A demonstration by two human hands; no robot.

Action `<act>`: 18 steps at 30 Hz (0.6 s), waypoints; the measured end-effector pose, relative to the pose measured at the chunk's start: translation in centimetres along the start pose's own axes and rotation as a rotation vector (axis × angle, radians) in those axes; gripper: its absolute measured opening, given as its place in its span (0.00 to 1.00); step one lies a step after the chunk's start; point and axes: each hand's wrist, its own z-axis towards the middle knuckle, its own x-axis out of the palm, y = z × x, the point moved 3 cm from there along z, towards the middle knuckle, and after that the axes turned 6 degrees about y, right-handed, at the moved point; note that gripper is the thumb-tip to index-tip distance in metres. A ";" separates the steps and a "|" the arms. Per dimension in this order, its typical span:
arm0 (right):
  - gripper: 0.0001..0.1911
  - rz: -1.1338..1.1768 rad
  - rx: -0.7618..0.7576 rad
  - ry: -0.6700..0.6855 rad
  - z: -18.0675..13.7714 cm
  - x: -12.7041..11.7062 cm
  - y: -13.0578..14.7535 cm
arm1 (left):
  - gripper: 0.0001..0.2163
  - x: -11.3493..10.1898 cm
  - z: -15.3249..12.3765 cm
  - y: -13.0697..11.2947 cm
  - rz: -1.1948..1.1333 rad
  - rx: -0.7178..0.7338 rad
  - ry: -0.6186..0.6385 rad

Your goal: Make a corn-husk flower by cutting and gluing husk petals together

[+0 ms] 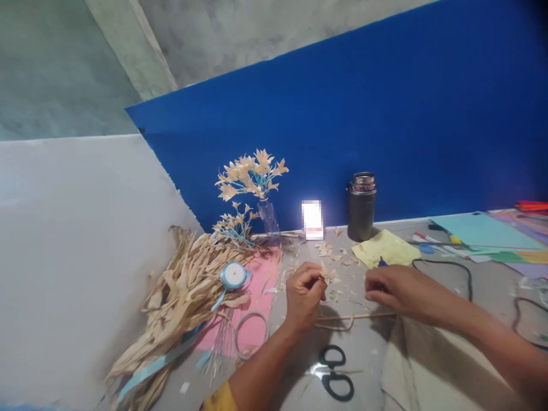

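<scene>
My left hand [305,294] is closed, pinching a small pale flower [329,275] of dried husk between thumb and fingers. To the right, my right hand [391,290] hovers over the table with its fingers curled together; what they hold, if anything, is hidden. A dark blue pointed tip [382,262] shows just behind it, by the crumpled yellow paper [387,246]. Below both hands lie a thin stick [357,317] and black-handled scissors [336,374]. Husk scraps [325,249] are scattered around my left hand.
Left are dried husks [171,308], a ribbon roll [233,276], a wire coil [252,335] and pink paper [268,279]. Behind stand a bottle [269,222] of husk flowers, a bright screen [313,220] and a dark flask [362,208]. A black cord [468,277] lies right.
</scene>
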 end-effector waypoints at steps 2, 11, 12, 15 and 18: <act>0.07 -0.099 -0.076 0.123 0.3 1.7 3.5 | 0.06 -0.7 -0.1 0.5 0.019 0.003 -0.034; 0.06 -0.067 -0.177 0.329 0.4 9.7 6.7 | 0.08 -1.2 0.0 2.4 -0.130 -0.097 -0.151; 0.06 -0.054 -0.174 0.334 0.4 9.7 6.4 | 0.08 -1.1 0.0 2.7 -0.170 -0.143 -0.146; 0.07 -0.046 -0.189 0.351 0.4 9.6 6.0 | 0.08 -1.1 0.2 2.9 -0.245 -0.234 -0.153; 0.07 -0.065 -0.190 0.366 0.5 9.2 5.7 | 0.06 -1.4 0.4 2.5 -0.249 -0.261 -0.156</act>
